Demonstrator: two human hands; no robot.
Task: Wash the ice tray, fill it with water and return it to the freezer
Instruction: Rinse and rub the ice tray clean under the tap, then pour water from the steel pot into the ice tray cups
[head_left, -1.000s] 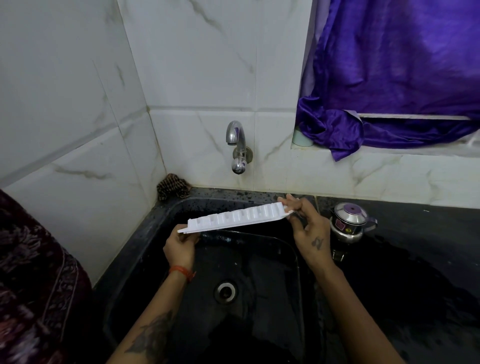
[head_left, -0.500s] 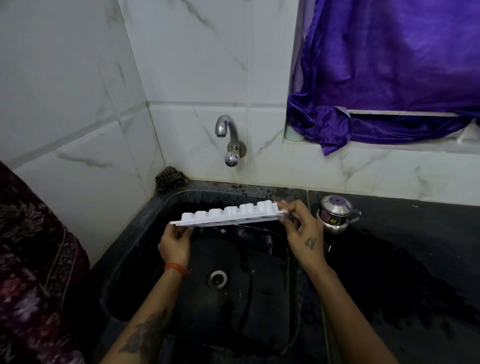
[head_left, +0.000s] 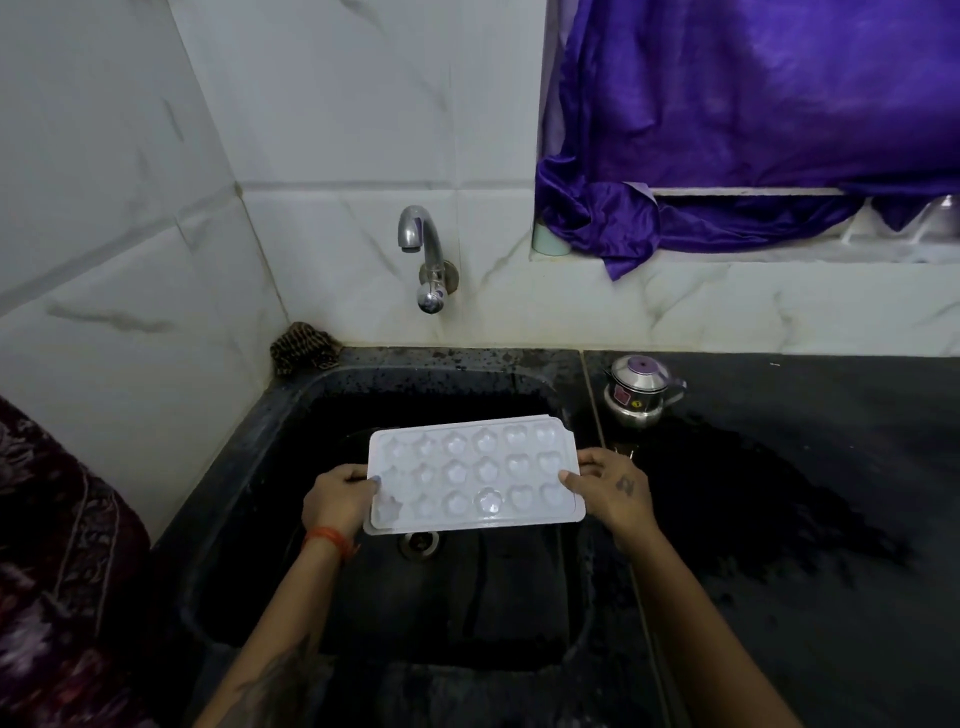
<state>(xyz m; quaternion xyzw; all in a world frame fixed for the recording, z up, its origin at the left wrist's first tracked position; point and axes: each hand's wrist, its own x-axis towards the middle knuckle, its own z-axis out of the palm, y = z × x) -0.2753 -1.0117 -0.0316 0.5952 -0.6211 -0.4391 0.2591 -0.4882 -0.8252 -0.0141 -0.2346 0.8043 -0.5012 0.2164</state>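
The person is holding a white ice tray (head_left: 474, 477) level over the black sink (head_left: 291, 426), cavities facing up, with its long axis running from nine o'clock to three o'clock. The left hand (head_left: 337, 501) is gripping the nine o'clock end, its fingers (head_left: 371, 482) clamped on the rim, while the right hand (head_left: 613, 491) is pinching the three o'clock end; both are sitting equally near the tray. The drain (head_left: 418, 545) is showing just under the tray's near edge. The tap (head_left: 423, 254) is standing at twelve o'clock from the tray, well apart and higher, with no water visibly running, so the tray probably needs carrying straight away toward the spout. A steel kettle (head_left: 640, 391) is sitting on the wet tabletop (head_left: 805, 493) at two o'clock. A scrubber (head_left: 301, 347) is lying at the sink's far corner, around eleven o'clock.
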